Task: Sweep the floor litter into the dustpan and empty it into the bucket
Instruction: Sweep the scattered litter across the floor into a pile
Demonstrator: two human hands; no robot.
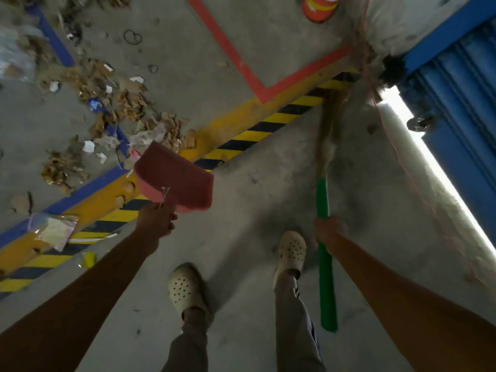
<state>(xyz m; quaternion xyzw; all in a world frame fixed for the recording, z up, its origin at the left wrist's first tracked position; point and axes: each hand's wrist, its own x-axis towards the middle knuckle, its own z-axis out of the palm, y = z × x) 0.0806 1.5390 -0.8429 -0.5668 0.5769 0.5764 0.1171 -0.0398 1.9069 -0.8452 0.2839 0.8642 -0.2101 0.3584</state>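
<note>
Plastic bag (53, 230): lies flat at the far left, across the blue and yellow floor lines, well apart from the main pile.
Litter (122, 110): torn brown cardboard, white scraps and film, strewn in a band at upper left, on the far side of the striped band.
Left hand (158, 219): fingers curled round the dustpan's handle, arm stretched forward.
Dustpan (175, 181): pink-red and tilted, and it looks lifted off the floor. Its wide mouth points ahead and left, and its far edge overlaps the nearest scraps in this view.
Hazard stripe (256, 130): yellow and black, running diagonally between the feet and the pile.
Clogs (291, 251): cream, both on bare concrete on the near side of the stripe.
Broom (325, 267): green handle with pale bristles. Its long axis runs almost straight ahead from the person, and the head lies far forward near the stripe's right end.
Right hand (329, 232): wrapped round the green handle partway up.
Orange-and-white container (319, 8): cropped by the top edge; I cannot tell whether the pan gets emptied there.
Blue shutter (456, 98): far right, with daylight under it.
Key relation: the pile lies ahead and left, so the hand with the pan is the nearer one. The bristles sit well to the right of the pile and would need to swing left across the stripe.
</note>
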